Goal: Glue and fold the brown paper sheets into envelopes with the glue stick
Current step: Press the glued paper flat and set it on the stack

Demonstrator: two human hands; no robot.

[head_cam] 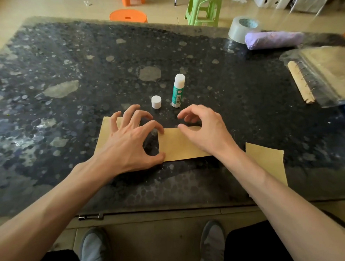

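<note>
A folded brown paper piece (180, 145) lies flat on the dark speckled table (65, 116), between my hands. My left hand (128, 141) arches over its left end, with thumb and index fingertip touching that edge. More brown paper (104, 132) shows under this hand. My right hand (204, 132) rests on the piece's right part, its thumb tip on the top edge and its fingers loosely curled above. Just behind the hands the green-and-white glue stick (177, 91) stands upright and uncapped, with its white cap (156, 102) to its left. Neither hand touches them.
Another brown sheet (268, 162) lies near the front edge on the right. At the back right are a grey tape roll (242, 28), a purple bundle (273, 39) and a spiral notebook in clear plastic (325, 74). Green (202, 7) and orange stools (128, 16) stand beyond the table.
</note>
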